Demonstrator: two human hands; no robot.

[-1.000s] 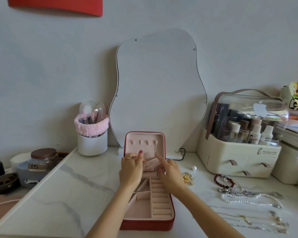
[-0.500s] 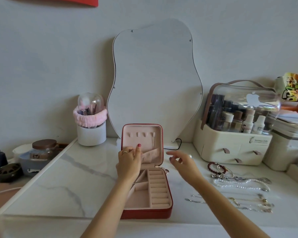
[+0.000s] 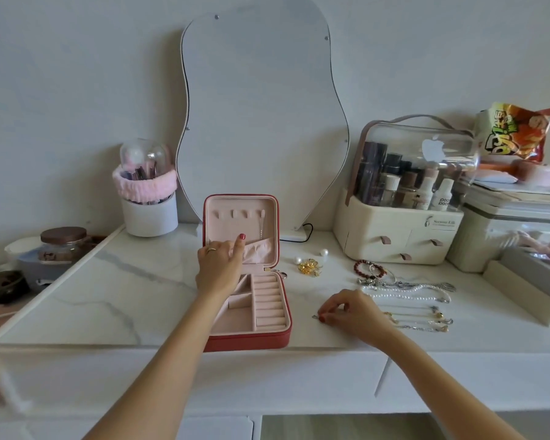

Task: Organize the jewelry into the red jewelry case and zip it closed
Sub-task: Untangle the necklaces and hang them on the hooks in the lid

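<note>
The red jewelry case [image 3: 248, 339] lies open on the marble top, its pink lid upright with one thin chain hanging from a hook. My left hand [image 3: 219, 265] rests against the lid's elastic pocket [image 3: 259, 252], thumb pointing up. My right hand [image 3: 346, 311] is right of the case, fingertips pinched on the end of a thin silver necklace [image 3: 423, 327] lying on the table. Further chains, a pearl strand [image 3: 407, 295], a red bead bracelet [image 3: 369, 269], gold earrings [image 3: 308, 267] and two pearl studs [image 3: 324, 253] lie to the right.
A wavy mirror [image 3: 261, 122] leans on the wall behind the case. A brush cup with a pink band [image 3: 148, 211] stands back left. A cosmetics organizer [image 3: 400, 230] and stacked boxes [image 3: 515, 236] fill the right side. A jar [image 3: 63, 242] sits off the left edge.
My right hand left the lid pocket, swung right and down, and pinched the near necklace's end. My left hand stayed on the lid. The view tilted upward slightly.
</note>
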